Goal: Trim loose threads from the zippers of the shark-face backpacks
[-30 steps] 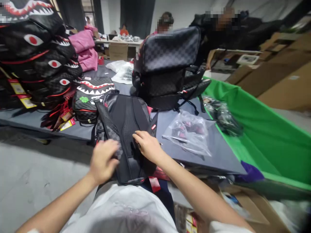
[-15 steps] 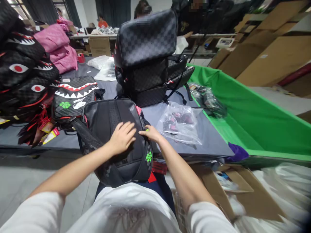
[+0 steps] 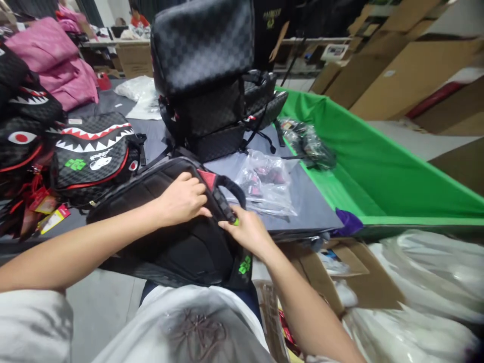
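A black backpack (image 3: 162,249) lies tilted across my lap and the table edge, its padded back facing up. It has a red patch (image 3: 206,179) and green printed marks near its right side. My left hand (image 3: 183,199) is closed on the upper part of the pack, fingers curled by the red patch. My right hand (image 3: 247,229) grips the pack's side edge beside a strap loop, thumb on top; its other fingertips are hidden beneath. Left of the pack sits a checkered shark-mouth bag (image 3: 96,156) with white teeth.
A stack of dark checkered backpacks (image 3: 204,50) rises ahead on the grey table (image 3: 310,201). A clear plastic bag (image 3: 266,181) lies right of it. Beyond is a green-walled bin (image 3: 378,166) holding a wrapped item. Open cardboard boxes (image 3: 374,287) and white sacks stand at lower right.
The backpack has turned and tilted, its top swinging to the right. My left hand has gone from lying flat on the back panel to curling near the edge. The view has shifted right.
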The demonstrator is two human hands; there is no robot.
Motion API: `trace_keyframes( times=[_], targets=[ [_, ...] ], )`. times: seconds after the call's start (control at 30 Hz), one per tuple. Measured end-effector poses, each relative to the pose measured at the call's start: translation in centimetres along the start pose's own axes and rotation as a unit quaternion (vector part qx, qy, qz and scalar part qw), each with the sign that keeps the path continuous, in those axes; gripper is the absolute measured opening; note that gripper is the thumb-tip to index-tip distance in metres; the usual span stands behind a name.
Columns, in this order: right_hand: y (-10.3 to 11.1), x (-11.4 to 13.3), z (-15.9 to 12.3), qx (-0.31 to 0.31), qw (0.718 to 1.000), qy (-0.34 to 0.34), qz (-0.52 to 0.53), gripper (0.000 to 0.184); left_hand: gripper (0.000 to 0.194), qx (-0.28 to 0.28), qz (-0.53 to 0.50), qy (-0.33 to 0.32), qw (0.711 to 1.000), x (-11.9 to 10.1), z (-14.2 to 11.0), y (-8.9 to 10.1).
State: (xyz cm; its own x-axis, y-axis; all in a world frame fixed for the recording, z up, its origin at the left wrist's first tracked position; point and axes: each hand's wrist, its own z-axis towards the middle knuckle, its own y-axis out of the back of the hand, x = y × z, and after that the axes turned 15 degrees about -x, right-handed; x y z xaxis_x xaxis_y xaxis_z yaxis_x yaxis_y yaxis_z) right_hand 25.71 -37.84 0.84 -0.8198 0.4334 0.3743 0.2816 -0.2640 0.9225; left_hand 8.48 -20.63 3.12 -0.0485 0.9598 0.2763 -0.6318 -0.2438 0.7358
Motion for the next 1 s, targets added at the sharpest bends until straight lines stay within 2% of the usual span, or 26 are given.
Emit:
trace_keyframes(
  times=[0.07,0.13,0.2,0.27,0.37,0.43,0.5,0.53,0.57,0.63,0.7,0.77,0.8,0.93,1.0],
  targets=[
    [-1.8,-0.2,1.0,0.005,1.000,-0.009,0.002,0.031,0.058,0.018,0.053,0.031,0.998,2.7,-2.3,-0.9],
    [-3.1,-0.3,2.1,-0.001,1.000,-0.008,0.007,0.031,0.060,0.025,0.115,0.086,0.989,5.4,-4.0,-0.9],
    [-3.8,-0.2,2.9,-0.001,1.000,0.003,0.011,0.027,0.056,0.030,0.136,0.128,0.982,6.5,-4.8,-0.5],
    [-3.9,0.0,3.4,0.011,1.000,0.007,0.009,0.024,0.051,0.032,0.110,0.143,0.983,5.4,-4.7,-0.5],
    [-3.3,0.0,2.9,0.016,0.999,-0.006,0.039,0.028,0.044,0.036,0.039,0.145,0.988,1.4,-3.9,-1.9],
    [-2.2,-0.3,2.0,-0.045,0.993,0.000,0.111,0.034,0.041,0.033,-0.003,0.160,0.987,-0.9,-3.4,-3.3],
    [-0.8,-0.6,1.1,-0.121,0.974,0.014,0.190,0.044,0.040,0.027,-0.029,0.189,0.981,-2.1,-3.2,-4.5],
    [-0.1,-0.8,0.8,-0.135,0.965,0.012,0.226,0.051,0.040,0.024,-0.035,0.203,0.978,-2.3,-3.2,-4.9],
    [0.4,-0.9,0.6,-0.123,0.958,0.000,0.261,0.061,0.040,0.025,-0.039,0.214,0.976,-2.4,-3.2,-5.3],
    [0.9,-1.0,0.5,-0.058,0.940,-0.051,0.333,0.079,0.038,0.026,-0.042,0.229,0.972,-2.4,-3.3,-5.8],
    [0.4,-0.9,0.8,-0.011,0.901,-0.096,0.422,0.086,0.036,0.021,-0.053,0.231,0.971,-2.4,-3.6,-6.1],
    [-0.9,-0.6,1.3,-0.010,0.867,-0.109,0.486,0.078,0.032,0.004,-0.078,0.219,0.972,-2.4,-4.2,-6.3],
    [-1.6,-0.4,1.5,-0.023,0.861,-0.108,0.497,0.070,0.031,-0.006,-0.092,0.213,0.973,-2.4,-4.5,-6.5],
    [-4.3,0.2,2.1,-0.103,0.888,-0.125,0.431,0.034,0.025,-0.037,-0.119,0.201,0.972,-2.5,-5.5,-6.9],
    [-5.2,0.4,2.3,-0.129,0.898,-0.127,0.401,0.026,0.020,-0.045,-0.115,0.198,0.972,-2.6,-5.7,-7.0]
  ],
)
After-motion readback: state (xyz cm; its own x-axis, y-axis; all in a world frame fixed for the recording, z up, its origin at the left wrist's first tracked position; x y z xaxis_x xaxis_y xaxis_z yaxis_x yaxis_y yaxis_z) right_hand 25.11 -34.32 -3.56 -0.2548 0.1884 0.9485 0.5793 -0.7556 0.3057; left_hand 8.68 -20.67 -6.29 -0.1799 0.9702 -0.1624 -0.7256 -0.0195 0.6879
